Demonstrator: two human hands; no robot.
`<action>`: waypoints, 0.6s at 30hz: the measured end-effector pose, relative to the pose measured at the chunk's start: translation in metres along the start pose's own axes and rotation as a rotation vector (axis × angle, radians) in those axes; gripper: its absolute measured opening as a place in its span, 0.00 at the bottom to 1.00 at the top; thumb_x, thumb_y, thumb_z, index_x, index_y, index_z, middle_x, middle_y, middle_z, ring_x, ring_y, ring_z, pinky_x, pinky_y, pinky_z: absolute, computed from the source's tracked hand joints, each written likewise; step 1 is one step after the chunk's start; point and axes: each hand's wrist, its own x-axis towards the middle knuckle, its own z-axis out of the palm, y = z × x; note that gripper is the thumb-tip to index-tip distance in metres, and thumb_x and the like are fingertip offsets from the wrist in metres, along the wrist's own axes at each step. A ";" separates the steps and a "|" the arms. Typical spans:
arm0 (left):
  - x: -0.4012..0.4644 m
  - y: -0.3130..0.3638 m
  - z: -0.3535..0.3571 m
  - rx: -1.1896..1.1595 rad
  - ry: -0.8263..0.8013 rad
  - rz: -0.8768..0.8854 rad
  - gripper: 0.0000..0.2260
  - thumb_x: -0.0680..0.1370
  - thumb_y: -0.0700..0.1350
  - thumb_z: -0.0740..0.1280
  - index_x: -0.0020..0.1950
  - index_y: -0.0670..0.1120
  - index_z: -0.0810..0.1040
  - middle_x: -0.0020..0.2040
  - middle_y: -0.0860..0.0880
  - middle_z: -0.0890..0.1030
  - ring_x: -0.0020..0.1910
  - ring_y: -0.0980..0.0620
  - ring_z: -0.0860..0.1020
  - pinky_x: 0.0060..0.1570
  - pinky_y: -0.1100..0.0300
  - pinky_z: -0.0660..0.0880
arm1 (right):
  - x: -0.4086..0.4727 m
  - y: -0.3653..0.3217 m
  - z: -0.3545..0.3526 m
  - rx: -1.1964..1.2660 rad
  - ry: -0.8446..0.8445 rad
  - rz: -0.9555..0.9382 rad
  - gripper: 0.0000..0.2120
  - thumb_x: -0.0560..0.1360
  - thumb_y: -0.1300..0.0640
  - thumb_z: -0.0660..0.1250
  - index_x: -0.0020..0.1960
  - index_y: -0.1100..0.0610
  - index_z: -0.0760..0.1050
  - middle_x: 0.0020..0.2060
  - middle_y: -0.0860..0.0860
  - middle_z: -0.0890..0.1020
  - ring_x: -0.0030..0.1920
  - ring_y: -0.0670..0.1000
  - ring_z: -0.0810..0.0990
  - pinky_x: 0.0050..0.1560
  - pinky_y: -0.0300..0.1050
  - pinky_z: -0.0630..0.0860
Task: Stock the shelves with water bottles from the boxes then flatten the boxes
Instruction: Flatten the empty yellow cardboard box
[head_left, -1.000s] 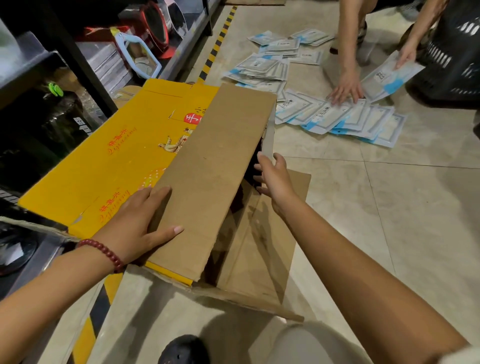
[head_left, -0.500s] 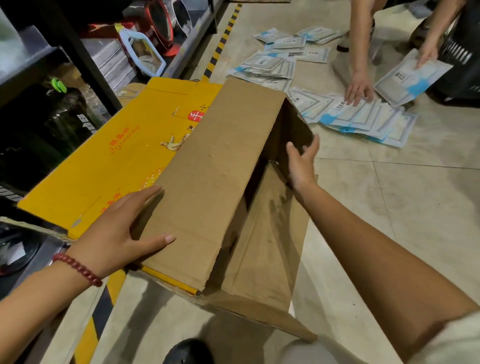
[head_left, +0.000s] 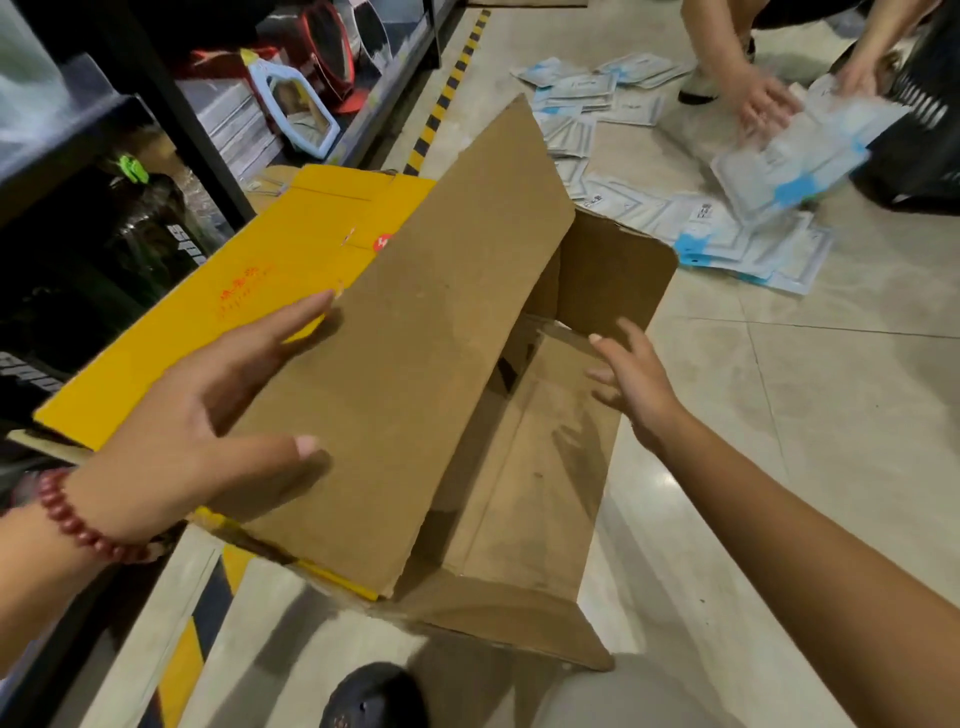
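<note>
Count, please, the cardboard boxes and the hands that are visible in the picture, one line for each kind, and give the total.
Cardboard boxes: 2, a brown open box and a yellow flattened box
Wearer's hands: 2, the left hand and the right hand
Another person's hands: 2, one and the other, blurred
Total: 6

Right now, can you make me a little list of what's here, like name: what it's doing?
box: brown inside, yellow outside, half open on the floor
left hand: open, fingers spread at the box's big flap
right hand: open, reaching into the box
bottles: none seen in the box
packets: spread on the floor, another person sorting them
shelf: on the left
</note>
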 end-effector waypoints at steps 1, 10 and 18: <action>0.005 0.010 0.007 0.030 -0.068 0.043 0.39 0.64 0.47 0.78 0.69 0.66 0.65 0.67 0.63 0.72 0.67 0.59 0.71 0.59 0.70 0.70 | -0.014 -0.006 0.002 0.061 -0.044 0.047 0.23 0.79 0.44 0.59 0.72 0.49 0.63 0.69 0.52 0.70 0.61 0.54 0.76 0.63 0.55 0.73; 0.017 0.039 0.092 0.379 -0.722 -0.068 0.39 0.48 0.85 0.47 0.57 0.82 0.39 0.68 0.76 0.45 0.70 0.75 0.43 0.70 0.70 0.51 | -0.120 -0.035 -0.008 0.797 -0.213 0.121 0.30 0.75 0.37 0.55 0.69 0.54 0.69 0.60 0.54 0.80 0.61 0.54 0.78 0.63 0.52 0.73; -0.011 -0.020 0.016 1.182 -0.859 -0.216 0.52 0.57 0.79 0.62 0.58 0.73 0.20 0.69 0.60 0.24 0.71 0.52 0.27 0.72 0.40 0.41 | -0.131 -0.009 0.002 0.181 0.028 0.022 0.26 0.73 0.68 0.66 0.68 0.53 0.66 0.56 0.50 0.80 0.53 0.53 0.81 0.57 0.56 0.78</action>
